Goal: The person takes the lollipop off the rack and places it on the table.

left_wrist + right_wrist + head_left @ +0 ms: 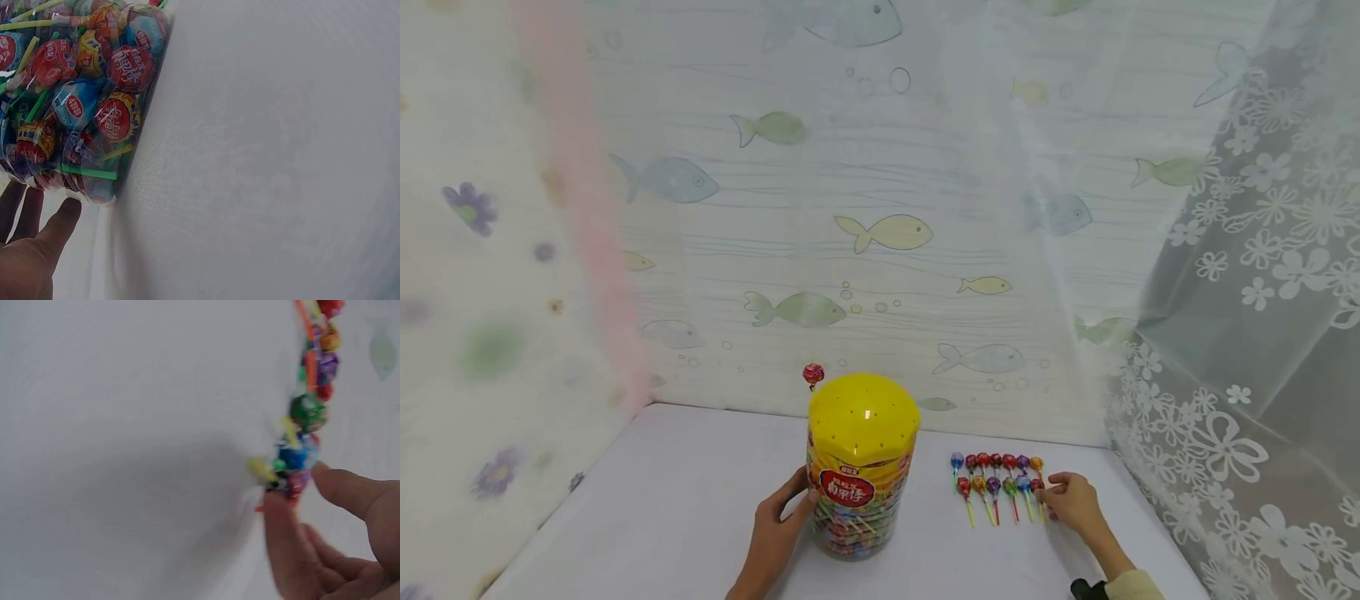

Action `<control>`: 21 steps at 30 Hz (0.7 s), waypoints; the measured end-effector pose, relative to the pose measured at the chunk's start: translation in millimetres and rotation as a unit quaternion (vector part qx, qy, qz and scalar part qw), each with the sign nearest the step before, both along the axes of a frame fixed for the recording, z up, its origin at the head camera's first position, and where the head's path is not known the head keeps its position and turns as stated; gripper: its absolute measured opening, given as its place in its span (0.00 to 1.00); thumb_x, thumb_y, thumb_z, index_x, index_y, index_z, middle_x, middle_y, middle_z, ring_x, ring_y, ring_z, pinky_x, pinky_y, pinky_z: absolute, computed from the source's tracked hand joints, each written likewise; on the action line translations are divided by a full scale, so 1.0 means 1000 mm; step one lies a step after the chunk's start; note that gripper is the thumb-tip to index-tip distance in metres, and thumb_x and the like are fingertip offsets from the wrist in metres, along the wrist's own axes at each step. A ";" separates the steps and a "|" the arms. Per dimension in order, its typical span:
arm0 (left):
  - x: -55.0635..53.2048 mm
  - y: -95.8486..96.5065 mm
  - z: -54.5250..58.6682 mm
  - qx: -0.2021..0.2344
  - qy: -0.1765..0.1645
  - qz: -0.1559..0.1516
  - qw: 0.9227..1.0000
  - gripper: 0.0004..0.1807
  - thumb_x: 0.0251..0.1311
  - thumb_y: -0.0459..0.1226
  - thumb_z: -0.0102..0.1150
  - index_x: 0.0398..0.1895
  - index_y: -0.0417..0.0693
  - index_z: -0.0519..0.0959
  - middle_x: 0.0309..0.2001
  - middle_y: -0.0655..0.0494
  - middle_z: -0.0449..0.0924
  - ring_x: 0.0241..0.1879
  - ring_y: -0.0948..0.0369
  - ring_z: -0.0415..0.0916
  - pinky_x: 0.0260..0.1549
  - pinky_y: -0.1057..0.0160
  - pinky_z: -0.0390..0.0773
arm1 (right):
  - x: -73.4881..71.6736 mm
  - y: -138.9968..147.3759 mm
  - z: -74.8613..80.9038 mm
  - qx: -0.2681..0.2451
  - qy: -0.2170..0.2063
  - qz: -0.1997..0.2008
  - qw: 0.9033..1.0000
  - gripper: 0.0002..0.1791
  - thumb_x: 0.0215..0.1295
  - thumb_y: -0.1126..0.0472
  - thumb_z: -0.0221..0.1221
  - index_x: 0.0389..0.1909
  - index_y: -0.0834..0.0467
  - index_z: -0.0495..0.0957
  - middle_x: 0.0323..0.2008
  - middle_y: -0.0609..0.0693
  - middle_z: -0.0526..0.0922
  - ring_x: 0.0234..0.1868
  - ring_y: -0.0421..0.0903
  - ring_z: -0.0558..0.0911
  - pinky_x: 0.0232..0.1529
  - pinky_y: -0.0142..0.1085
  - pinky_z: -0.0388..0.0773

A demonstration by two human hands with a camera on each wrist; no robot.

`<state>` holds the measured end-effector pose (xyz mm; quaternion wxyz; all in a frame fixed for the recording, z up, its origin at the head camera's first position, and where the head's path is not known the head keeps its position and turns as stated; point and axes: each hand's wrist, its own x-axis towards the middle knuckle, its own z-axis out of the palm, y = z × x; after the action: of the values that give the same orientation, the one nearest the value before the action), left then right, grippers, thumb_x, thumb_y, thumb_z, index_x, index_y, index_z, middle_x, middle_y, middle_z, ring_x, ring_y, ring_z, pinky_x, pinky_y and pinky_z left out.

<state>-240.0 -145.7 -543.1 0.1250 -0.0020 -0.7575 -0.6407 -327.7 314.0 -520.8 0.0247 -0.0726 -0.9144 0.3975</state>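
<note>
A tall clear jar [857, 508] with a yellow lid [865, 417] stands on the table, packed with wrapped lollipops. My left hand [778, 521] holds its left side, thumb toward the front; in the left wrist view that hand's fingertips meet the jar's wall [75, 144]. To the right, lollipops lie in two rows, heads away from me. My right hand [1072, 500] is at the right end of the front row, its thumb and fingers pinching a dark red lollipop [294, 484]. Beside that one lies a blue lollipop [1024, 486].
A red lollipop head [813, 373] shows beyond the jar's lid, its stick mostly hidden. The white tabletop [700, 483] ends at a fish-printed curtain [880, 250] behind. Sheer flowered fabric [1247, 400] hangs at the right, and a flower-printed sheet [497, 333] at the left.
</note>
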 end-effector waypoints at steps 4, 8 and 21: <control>0.001 0.000 0.000 0.001 0.004 -0.002 1.000 0.35 0.71 0.50 0.60 0.74 0.40 0.68 0.69 0.42 0.74 0.71 0.42 0.67 0.66 0.39 0.72 | 0.009 -0.007 0.019 0.040 0.001 0.010 0.999 0.27 0.63 0.65 0.64 0.53 0.83 0.70 0.35 0.69 0.85 0.24 0.47 0.84 0.25 0.38 0.86; -0.001 -0.001 -0.001 -0.003 0.002 0.003 1.000 0.36 0.70 0.51 0.60 0.74 0.40 0.68 0.68 0.42 0.74 0.71 0.42 0.67 0.66 0.39 0.72 | 0.018 -0.020 0.038 0.050 0.024 0.021 0.998 0.28 0.65 0.63 0.62 0.56 0.82 0.69 0.39 0.72 0.83 0.29 0.53 0.86 0.27 0.41 0.87; -0.001 -0.001 -0.001 0.006 0.009 -0.004 1.000 0.35 0.70 0.49 0.61 0.73 0.41 0.68 0.69 0.43 0.74 0.71 0.43 0.68 0.68 0.38 0.69 | 0.053 -0.102 0.091 -0.012 0.132 0.099 0.986 0.27 0.70 0.62 0.63 0.65 0.69 0.70 0.57 0.64 0.80 0.55 0.59 0.81 0.57 0.51 0.83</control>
<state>-240.8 -146.4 -543.6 0.1297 -0.0100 -0.7522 -0.6459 -274.8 211.9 -430.1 0.1049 0.0715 -0.9008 0.4152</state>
